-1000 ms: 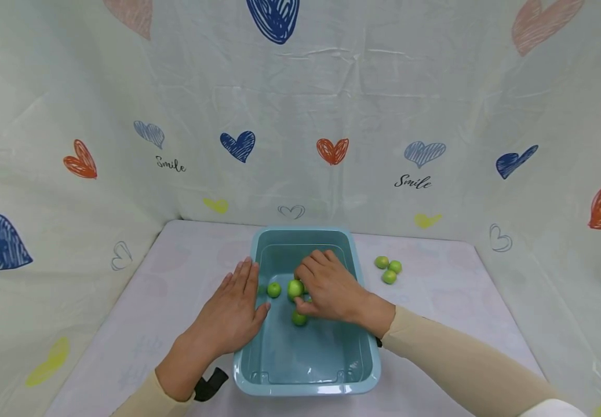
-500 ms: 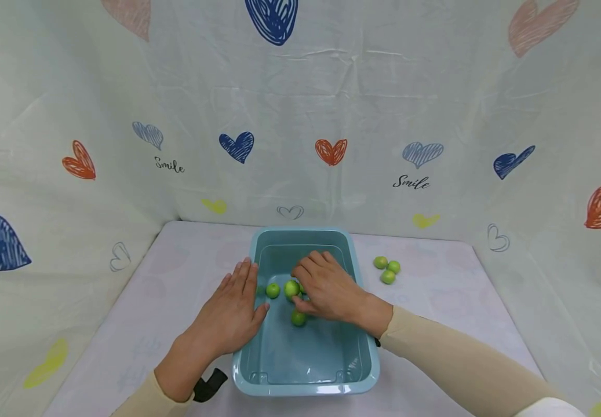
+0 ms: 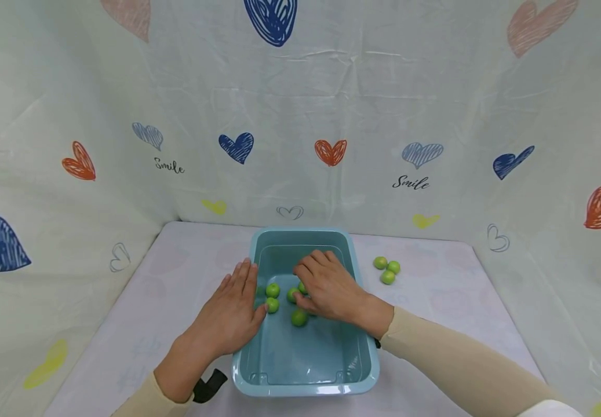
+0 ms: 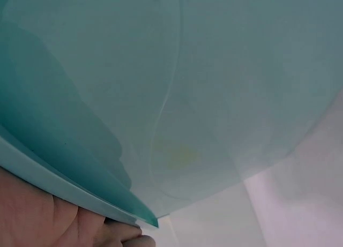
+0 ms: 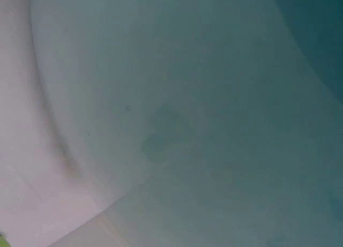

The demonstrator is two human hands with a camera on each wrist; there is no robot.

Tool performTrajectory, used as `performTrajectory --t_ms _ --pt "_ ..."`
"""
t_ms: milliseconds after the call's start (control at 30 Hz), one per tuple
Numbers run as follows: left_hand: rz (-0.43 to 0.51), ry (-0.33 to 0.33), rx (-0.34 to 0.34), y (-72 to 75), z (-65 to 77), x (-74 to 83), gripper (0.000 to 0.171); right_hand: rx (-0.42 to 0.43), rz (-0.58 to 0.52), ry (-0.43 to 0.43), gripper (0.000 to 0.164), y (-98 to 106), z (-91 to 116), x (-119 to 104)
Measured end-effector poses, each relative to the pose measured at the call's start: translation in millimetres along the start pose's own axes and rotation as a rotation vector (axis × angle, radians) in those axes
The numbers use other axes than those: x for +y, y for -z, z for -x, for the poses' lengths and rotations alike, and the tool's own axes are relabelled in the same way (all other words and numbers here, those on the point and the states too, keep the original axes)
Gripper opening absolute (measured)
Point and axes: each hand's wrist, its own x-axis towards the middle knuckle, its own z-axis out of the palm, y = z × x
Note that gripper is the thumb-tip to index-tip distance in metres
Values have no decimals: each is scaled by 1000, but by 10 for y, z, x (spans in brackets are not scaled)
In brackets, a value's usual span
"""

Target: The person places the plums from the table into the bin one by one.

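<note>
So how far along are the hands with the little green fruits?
Partly done, it seems. Done: some green fruits lie in the blue tub. Going on: the right hand is curled over some there, but I can't tell if it grips any; the left hand lies flat along the tub's left side. Remaining, if all are going in: three more green fruits on the table.

A heart-printed sheet [image 3: 279,87] hangs behind the table [image 3: 451,284].

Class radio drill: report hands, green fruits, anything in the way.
Left hand outstretched at basin's rim. Right hand among green fruits inside, grip unclear. Three more on table. Sightline partly blocked by right hand.
</note>
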Motion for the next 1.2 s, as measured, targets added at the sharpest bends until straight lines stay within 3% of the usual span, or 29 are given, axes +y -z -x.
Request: performTrajectory --t_ms 367,600,767,867,1033,1200 --pt "5 5 -1 -16 15 -16 82 4 63 -98 31 115 99 156" --pt "6 3 5 -29 14 -14 82 121 102 -223 41 249 296 560" --pt "5 5 0 -13 15 -12 81 146 132 -346 42 253 618 924" --pt "6 9 -9 -4 10 -9 81 110 150 -435 42 170 881 1095" --pt "4 13 -17 3 4 -6 82 -47 160 -580 44 -10 1293 1254" --pt "7 12 -16 4 -2 2 82 -123 176 -606 45 -134 1543 1322"
